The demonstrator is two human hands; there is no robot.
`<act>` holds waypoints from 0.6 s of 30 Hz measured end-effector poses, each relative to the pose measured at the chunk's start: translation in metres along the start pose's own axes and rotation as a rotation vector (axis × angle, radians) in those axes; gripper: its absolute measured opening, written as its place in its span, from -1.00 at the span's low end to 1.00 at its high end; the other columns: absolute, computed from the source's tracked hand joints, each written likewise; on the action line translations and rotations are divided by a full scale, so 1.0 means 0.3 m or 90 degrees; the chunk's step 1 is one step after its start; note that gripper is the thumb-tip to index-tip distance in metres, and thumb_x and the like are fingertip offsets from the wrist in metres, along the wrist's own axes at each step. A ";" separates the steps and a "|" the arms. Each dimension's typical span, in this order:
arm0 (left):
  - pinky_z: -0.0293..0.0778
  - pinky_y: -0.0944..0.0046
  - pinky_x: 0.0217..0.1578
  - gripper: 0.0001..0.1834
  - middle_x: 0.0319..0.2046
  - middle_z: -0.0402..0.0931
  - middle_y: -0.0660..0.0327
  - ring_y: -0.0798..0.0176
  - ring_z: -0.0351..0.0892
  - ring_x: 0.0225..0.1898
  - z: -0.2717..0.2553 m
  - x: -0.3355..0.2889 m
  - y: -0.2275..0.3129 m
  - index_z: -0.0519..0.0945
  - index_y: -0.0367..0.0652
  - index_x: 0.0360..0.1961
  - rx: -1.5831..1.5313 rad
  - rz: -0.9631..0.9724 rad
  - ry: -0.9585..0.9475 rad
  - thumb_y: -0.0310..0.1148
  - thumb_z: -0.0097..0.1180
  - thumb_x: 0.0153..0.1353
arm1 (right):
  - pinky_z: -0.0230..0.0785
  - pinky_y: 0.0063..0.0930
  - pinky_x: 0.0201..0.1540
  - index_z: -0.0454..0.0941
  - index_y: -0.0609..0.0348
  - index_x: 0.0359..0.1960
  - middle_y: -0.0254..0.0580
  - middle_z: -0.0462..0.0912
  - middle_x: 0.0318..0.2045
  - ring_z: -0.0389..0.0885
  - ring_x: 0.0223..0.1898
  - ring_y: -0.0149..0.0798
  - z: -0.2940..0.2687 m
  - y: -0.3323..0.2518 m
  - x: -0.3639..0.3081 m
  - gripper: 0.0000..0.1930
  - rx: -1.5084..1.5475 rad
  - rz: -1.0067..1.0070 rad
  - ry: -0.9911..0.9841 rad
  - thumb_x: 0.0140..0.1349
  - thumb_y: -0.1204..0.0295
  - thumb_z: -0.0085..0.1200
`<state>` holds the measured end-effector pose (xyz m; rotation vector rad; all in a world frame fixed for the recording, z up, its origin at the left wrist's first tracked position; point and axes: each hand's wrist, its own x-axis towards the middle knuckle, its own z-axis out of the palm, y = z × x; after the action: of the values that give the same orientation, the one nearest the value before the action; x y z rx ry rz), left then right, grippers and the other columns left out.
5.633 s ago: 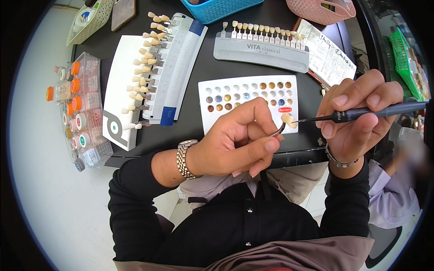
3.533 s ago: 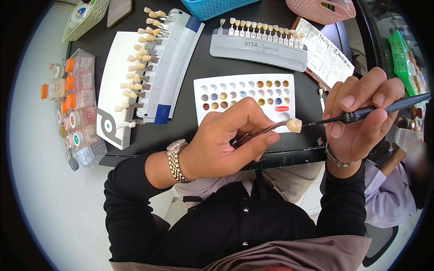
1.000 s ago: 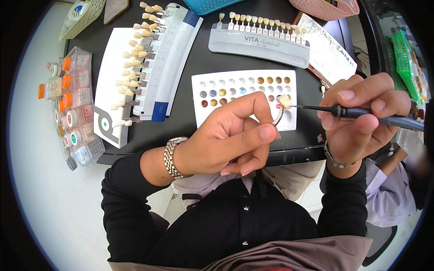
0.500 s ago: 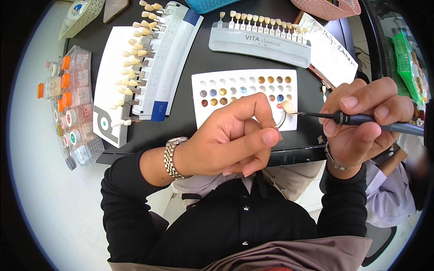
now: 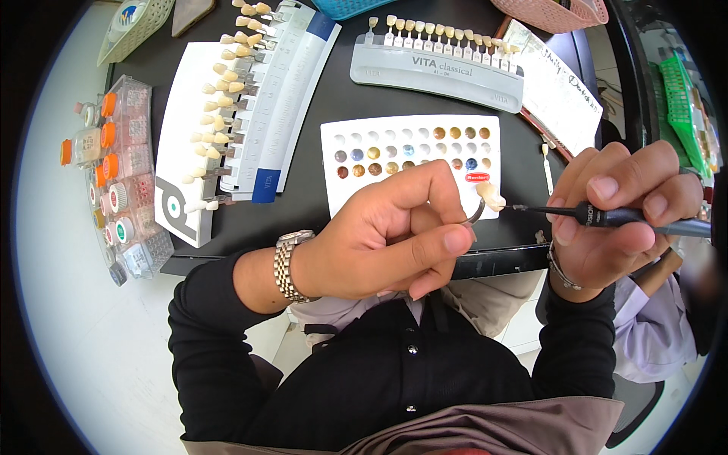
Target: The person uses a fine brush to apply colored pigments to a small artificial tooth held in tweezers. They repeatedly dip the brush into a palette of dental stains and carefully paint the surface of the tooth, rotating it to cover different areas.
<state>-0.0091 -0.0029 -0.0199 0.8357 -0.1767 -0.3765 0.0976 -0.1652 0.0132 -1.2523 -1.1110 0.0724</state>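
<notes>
1. My left grip (image 5: 398, 236) pinches a curved metal holder (image 5: 478, 213); tooth-shaped crown (image 5: 492, 198) at its tip, over the white palette (image 5: 417, 127).
2. My right grip (image 5: 613, 206) holds a slim brush (image 5: 599, 215), its tip at or just beside the crown.
3. Crown probably light, stiff, brittle; best held by its edges, gently.

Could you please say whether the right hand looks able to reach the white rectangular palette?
Probably yes: the right hand, with its slim dark brush, looks near the palette, whose upper right wells lie uncovered; the left hand hides the lower middle.
</notes>
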 end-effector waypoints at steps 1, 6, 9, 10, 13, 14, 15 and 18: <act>0.02 0.60 -0.85 -0.93 -0.79 0.32 0.19 0.55 0.15 -0.86 0.002 0.001 -0.003 0.19 -0.23 -0.36 -0.003 0.011 0.001 -0.46 -0.24 0.17 | 0.24 -0.70 -0.74 0.08 0.08 -0.37 -0.25 0.32 -0.47 0.26 -0.75 -0.48 -0.001 0.000 -0.001 -0.73 0.007 -0.001 -0.001 0.10 0.26 -0.10; 0.03 0.59 -0.83 -0.93 -0.78 0.32 0.19 0.56 0.15 -0.86 -0.002 0.000 -0.012 0.19 -0.23 -0.35 -0.007 0.032 -0.010 -0.48 -0.24 0.17 | 0.23 -0.70 -0.74 0.08 0.07 -0.39 -0.25 0.32 -0.48 0.25 -0.76 -0.48 -0.002 0.000 -0.003 -0.73 -0.002 -0.003 0.001 0.10 0.26 -0.09; 0.04 0.59 -0.82 -0.93 -0.78 0.32 0.20 0.55 0.15 -0.86 -0.001 -0.001 -0.013 0.19 -0.23 -0.35 0.006 0.035 -0.007 -0.48 -0.23 0.17 | 0.23 -0.70 -0.74 0.08 0.07 -0.39 -0.25 0.32 -0.48 0.24 -0.76 -0.48 -0.003 0.001 -0.001 -0.73 0.026 0.001 -0.002 0.10 0.26 -0.10; 0.05 0.59 -0.82 -0.93 -0.78 0.32 0.20 0.55 0.15 -0.85 -0.004 -0.002 -0.013 0.19 -0.23 -0.35 0.012 0.035 -0.010 -0.48 -0.23 0.17 | 0.22 -0.70 -0.74 0.08 0.07 -0.39 -0.26 0.32 -0.48 0.24 -0.76 -0.48 -0.003 0.002 -0.002 -0.73 0.028 0.002 -0.005 0.10 0.25 -0.10; 0.05 0.58 -0.82 -0.93 -0.77 0.32 0.20 0.54 0.17 -0.85 -0.002 -0.001 -0.009 0.19 -0.23 -0.35 0.026 0.034 -0.014 -0.48 -0.23 0.16 | 0.22 -0.70 -0.74 0.08 0.07 -0.40 -0.26 0.31 -0.48 0.24 -0.76 -0.47 -0.004 -0.003 -0.002 -0.73 0.012 0.005 -0.006 0.10 0.25 -0.10; 0.05 0.58 -0.82 -0.93 -0.77 0.32 0.20 0.54 0.17 -0.85 -0.002 -0.002 -0.009 0.19 -0.23 -0.35 0.031 0.034 -0.011 -0.48 -0.23 0.16 | 0.22 -0.70 -0.74 0.07 0.07 -0.40 -0.26 0.31 -0.48 0.24 -0.76 -0.47 -0.003 -0.002 -0.003 -0.73 0.012 0.006 -0.004 0.10 0.25 -0.10; 0.05 0.58 -0.82 -0.93 -0.77 0.32 0.20 0.54 0.17 -0.85 -0.002 -0.003 -0.009 0.19 -0.23 -0.35 0.030 0.031 -0.009 -0.48 -0.23 0.16 | 0.22 -0.70 -0.75 0.07 0.07 -0.40 -0.26 0.31 -0.48 0.24 -0.75 -0.47 0.000 -0.003 -0.003 -0.72 0.023 0.008 0.003 0.10 0.25 -0.10; 0.06 0.58 -0.82 -0.94 -0.77 0.32 0.20 0.54 0.18 -0.85 -0.002 -0.003 -0.010 0.20 -0.23 -0.35 0.028 0.029 -0.009 -0.48 -0.23 0.16 | 0.22 -0.69 -0.75 0.07 0.07 -0.40 -0.26 0.31 -0.48 0.24 -0.75 -0.47 0.001 -0.002 -0.007 -0.72 0.022 0.008 0.007 0.10 0.24 -0.09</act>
<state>-0.0104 -0.0038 -0.0226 0.8711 -0.2174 -0.3360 0.0960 -0.1664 0.0122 -1.2281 -1.0881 0.0929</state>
